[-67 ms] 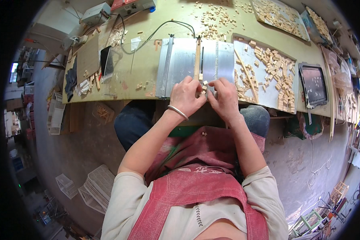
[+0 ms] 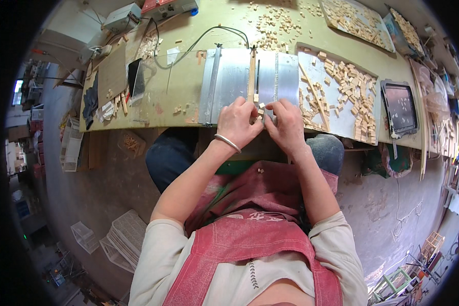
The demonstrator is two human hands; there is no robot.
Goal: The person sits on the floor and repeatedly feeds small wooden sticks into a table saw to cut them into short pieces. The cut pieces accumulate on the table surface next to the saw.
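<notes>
My left hand (image 2: 238,121), with a metal bangle at the wrist, is curled at the front edge of a metal plate (image 2: 233,76). Its thumb and forefinger close on a small wooden block (image 2: 260,118). Facing it, my right hand (image 2: 286,125) has its fingers bent and its thumb near the left one; whatever lies in its fingertips is too small to make out. Between the hands lie another small wooden block (image 2: 261,106) and a few pieces. A wooden strip (image 2: 251,76) runs away from me along the plate, beside a narrow dark slot (image 2: 258,76).
Right of the plate, a board (image 2: 319,76) carries many loose wooden blocks (image 2: 349,84) and a thin stick. A black-framed tray (image 2: 399,107) lies further right. A black cable (image 2: 204,33) curves behind the plate. Cardboard (image 2: 112,71) and sticks lie left.
</notes>
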